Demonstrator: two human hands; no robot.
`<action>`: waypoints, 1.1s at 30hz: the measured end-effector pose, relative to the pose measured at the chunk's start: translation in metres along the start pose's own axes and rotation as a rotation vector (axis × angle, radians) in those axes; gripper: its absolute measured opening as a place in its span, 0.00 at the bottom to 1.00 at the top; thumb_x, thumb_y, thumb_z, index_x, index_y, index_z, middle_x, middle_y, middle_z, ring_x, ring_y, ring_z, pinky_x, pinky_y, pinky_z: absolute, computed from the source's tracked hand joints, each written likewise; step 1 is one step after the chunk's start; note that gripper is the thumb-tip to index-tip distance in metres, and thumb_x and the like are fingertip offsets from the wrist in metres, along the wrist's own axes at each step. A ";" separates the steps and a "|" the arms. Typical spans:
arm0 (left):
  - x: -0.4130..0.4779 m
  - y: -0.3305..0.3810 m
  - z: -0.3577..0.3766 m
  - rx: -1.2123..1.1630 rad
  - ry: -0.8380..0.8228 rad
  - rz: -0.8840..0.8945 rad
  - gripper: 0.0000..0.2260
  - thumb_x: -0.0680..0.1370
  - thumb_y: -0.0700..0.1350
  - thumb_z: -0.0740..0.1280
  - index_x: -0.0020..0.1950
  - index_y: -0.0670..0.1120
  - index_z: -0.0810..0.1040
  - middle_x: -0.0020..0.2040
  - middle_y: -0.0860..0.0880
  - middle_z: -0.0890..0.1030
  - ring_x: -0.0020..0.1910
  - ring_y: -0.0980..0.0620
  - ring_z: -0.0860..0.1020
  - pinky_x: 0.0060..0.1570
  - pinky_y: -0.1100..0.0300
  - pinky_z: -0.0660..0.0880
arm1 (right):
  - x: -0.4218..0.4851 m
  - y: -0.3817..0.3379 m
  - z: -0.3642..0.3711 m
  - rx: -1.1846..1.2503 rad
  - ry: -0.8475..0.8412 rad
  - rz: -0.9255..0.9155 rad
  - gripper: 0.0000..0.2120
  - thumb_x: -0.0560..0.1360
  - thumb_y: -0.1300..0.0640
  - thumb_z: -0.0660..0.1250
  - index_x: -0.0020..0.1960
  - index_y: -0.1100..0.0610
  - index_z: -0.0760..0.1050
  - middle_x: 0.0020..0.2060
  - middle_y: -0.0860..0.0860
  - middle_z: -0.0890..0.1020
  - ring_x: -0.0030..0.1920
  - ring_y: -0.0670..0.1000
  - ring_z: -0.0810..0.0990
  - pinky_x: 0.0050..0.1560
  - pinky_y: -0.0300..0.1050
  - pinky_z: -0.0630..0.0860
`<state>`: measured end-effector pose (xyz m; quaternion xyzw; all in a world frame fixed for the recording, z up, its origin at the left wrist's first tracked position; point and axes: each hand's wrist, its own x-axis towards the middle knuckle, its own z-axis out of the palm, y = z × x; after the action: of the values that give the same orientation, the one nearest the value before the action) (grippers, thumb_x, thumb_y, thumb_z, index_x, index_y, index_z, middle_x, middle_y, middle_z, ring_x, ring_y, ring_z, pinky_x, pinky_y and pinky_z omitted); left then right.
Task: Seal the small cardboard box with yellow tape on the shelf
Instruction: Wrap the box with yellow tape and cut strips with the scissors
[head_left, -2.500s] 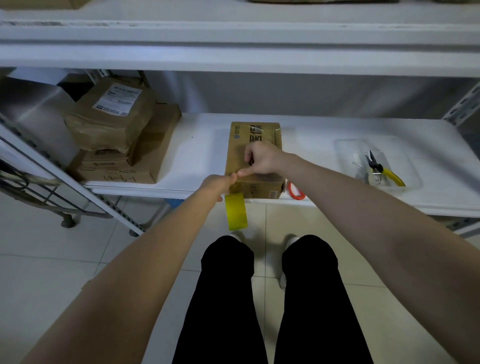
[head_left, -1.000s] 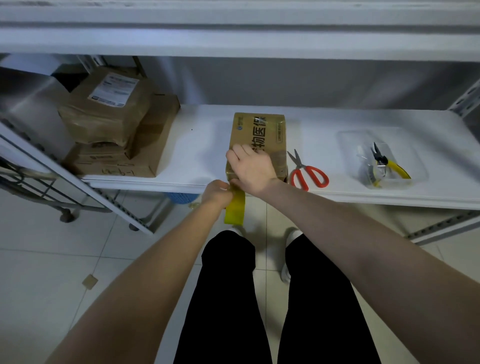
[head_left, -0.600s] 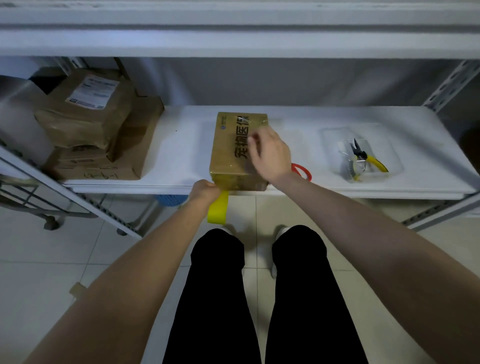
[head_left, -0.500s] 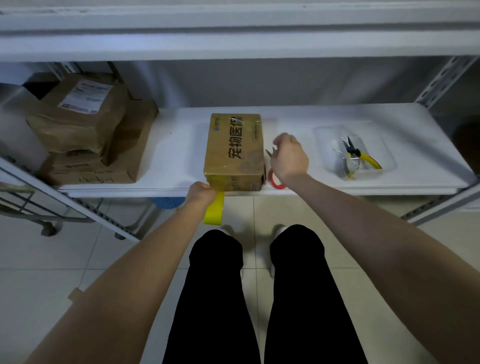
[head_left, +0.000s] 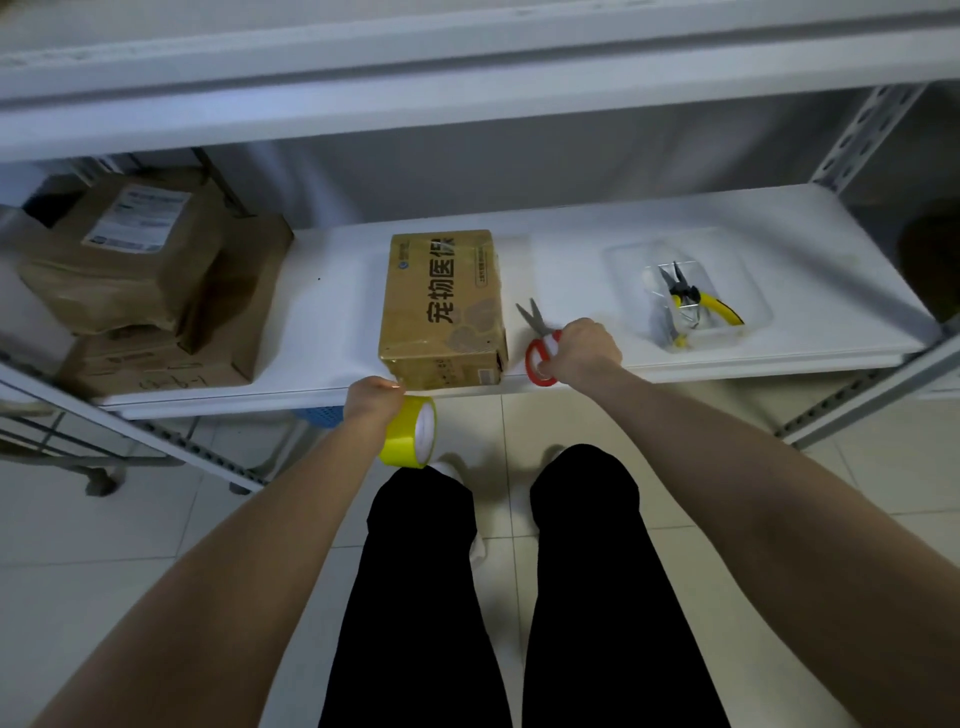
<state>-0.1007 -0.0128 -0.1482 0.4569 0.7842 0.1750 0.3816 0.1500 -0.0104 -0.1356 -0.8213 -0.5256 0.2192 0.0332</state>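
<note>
The small cardboard box (head_left: 441, 306) sits in the middle of the frame, right at the front edge of the white shelf (head_left: 332, 312), long side running away from the camera, dark printed characters on top. The top has a shiny look, but I can't really tell where any tape runs on it.

The left hand (head_left: 373, 397) is just under the box's near left corner, fingers wrapped around the yellow tape roll (head_left: 408, 439), which hangs below the shelf edge over the tiled floor. The right hand (head_left: 584, 351) is just right of the box, fingers curled around the red handles of the scissors (head_left: 532, 318). The blades point toward the back of the shelf and look closed.

Further right there's a clear plastic tray (head_left: 737, 280) with yellow-handled pliers (head_left: 696, 301) in it. On the left of the frame there's a stack of brown cardboard parcels (head_left: 145, 270), the top one with a white label.
</note>
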 end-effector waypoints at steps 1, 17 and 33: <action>-0.003 0.002 -0.001 0.004 0.019 0.010 0.13 0.79 0.42 0.62 0.60 0.39 0.77 0.63 0.41 0.77 0.64 0.44 0.73 0.52 0.64 0.65 | -0.002 0.003 -0.001 -0.029 -0.006 -0.019 0.21 0.70 0.47 0.72 0.57 0.60 0.75 0.44 0.52 0.77 0.49 0.52 0.79 0.40 0.41 0.74; -0.020 -0.001 -0.016 -0.045 0.008 -0.025 0.14 0.79 0.40 0.61 0.63 0.37 0.75 0.64 0.40 0.75 0.63 0.43 0.73 0.49 0.64 0.63 | -0.045 0.044 -0.031 -0.023 -0.932 -0.111 0.25 0.63 0.28 0.64 0.37 0.50 0.65 0.27 0.48 0.67 0.30 0.48 0.64 0.41 0.44 0.62; -0.019 -0.012 -0.013 -0.207 -0.003 -0.020 0.10 0.76 0.39 0.65 0.55 0.39 0.80 0.54 0.43 0.80 0.51 0.49 0.76 0.49 0.64 0.66 | -0.047 -0.073 0.001 0.029 -0.911 -0.325 0.27 0.70 0.27 0.56 0.39 0.52 0.66 0.32 0.49 0.69 0.35 0.49 0.66 0.48 0.46 0.67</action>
<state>-0.1116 -0.0342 -0.1391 0.4072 0.7660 0.2505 0.4296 0.0708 -0.0195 -0.0998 -0.5486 -0.6050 0.5559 -0.1549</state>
